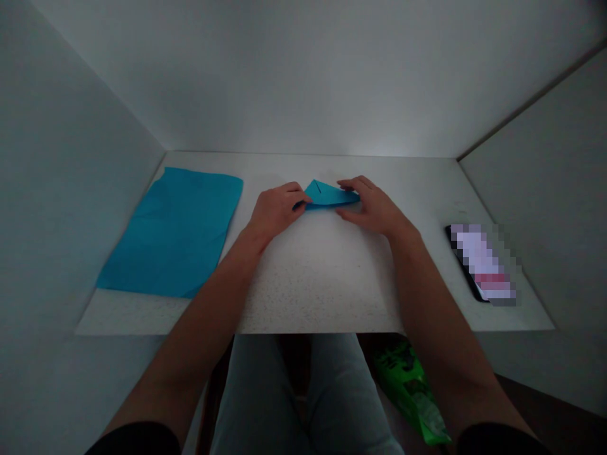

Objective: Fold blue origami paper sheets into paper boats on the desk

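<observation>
A small folded piece of blue paper [327, 194] lies near the back middle of the white table, with a pointed top and a short dark line near its peak. Its left end is pinched between the thumb and fingers of my left hand [279, 207]. Around its right end, my right hand [372, 205] has thumb and fingers apart, the fingers above the paper and the thumb below its lower edge. A large blue sheet [175, 234] rests flat at the left, its edges slightly wavy.
On the right of the white table [322, 278] lies a phone [478, 262] with a blurred screen. Walls stand behind and on both sides. Below the front edge, a green packet [415, 392] is beside my legs.
</observation>
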Demonstrator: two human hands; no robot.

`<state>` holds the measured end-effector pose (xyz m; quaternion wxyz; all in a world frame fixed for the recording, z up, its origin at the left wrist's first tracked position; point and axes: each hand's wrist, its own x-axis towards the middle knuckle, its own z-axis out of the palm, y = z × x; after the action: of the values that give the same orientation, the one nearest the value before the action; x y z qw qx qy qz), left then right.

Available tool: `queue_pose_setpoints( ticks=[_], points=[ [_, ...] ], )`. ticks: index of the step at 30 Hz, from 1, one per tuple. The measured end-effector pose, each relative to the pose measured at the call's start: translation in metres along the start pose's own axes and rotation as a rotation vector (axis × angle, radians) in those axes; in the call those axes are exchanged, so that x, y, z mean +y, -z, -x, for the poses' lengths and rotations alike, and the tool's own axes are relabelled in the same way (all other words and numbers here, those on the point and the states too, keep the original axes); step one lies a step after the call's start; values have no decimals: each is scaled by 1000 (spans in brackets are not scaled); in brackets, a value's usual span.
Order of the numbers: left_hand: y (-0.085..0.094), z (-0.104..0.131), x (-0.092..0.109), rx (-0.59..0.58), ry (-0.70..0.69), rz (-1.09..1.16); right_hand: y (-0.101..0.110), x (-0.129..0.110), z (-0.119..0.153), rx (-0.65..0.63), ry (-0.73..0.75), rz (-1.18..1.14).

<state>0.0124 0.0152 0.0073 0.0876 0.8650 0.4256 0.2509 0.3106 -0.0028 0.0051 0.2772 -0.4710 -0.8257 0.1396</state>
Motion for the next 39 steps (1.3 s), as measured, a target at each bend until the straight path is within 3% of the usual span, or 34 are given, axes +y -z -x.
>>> queue_pose_setpoints(
  ticks=[8, 12, 15, 21, 26, 30, 35, 39],
  points=[
    [-2, 0, 1, 261, -56, 135, -16, 5, -8, 323, -197, -133],
    [-7, -3, 11, 334, 52, 294, -32, 0, -14, 468, -166, -254],
    [-14, -4, 12, 375, 148, 446, -36, -10, -16, 504, -106, -289],
    [-33, -7, 0, 267, 329, 804, -29, -26, -14, 448, 33, -216],
    [-37, -7, -4, 122, 375, 1028, -28, -30, -14, 150, 198, -167],
    [-36, -7, -8, 131, 444, 1021, -25, -38, -13, -50, 153, -77],
    [-32, -11, -16, 192, 412, 965, -19, -41, -10, 32, 35, 3],
    [-28, -16, -15, 276, 436, 992, -25, -31, -11, 155, -55, -168]
  ],
)
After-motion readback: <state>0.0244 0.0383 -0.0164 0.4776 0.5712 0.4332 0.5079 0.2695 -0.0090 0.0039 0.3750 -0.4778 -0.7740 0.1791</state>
